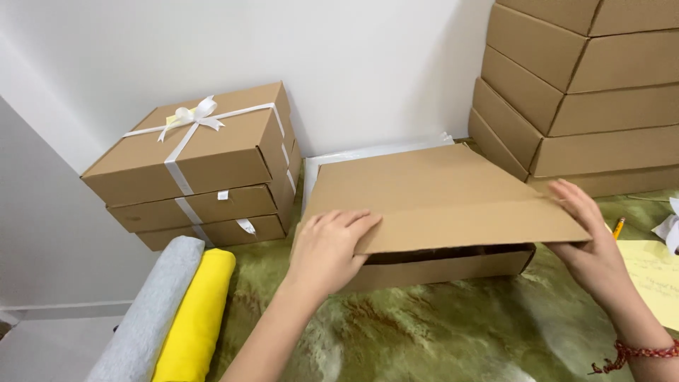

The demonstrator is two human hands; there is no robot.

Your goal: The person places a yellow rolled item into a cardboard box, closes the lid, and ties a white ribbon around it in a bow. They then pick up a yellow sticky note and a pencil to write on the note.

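A flat brown cardboard box [424, 272] lies on a green mottled cloth, its lid [431, 187] lowered almost to the base with a dark gap under the front flap. My left hand [327, 249] presses flat on the lid's front left corner. My right hand [593, 237] grips the lid's front right corner, a red bead bracelet on its wrist. What lies inside the box is hidden.
A stack of three ribbon-tied cardboard boxes [201, 166] stands at the back left. Several plain boxes [580, 92] are piled at the back right. Rolled grey [159, 311] and yellow fabric [201, 311] lie at the left. A yellow paper [654, 279] and a pencil [618, 228] lie at the right.
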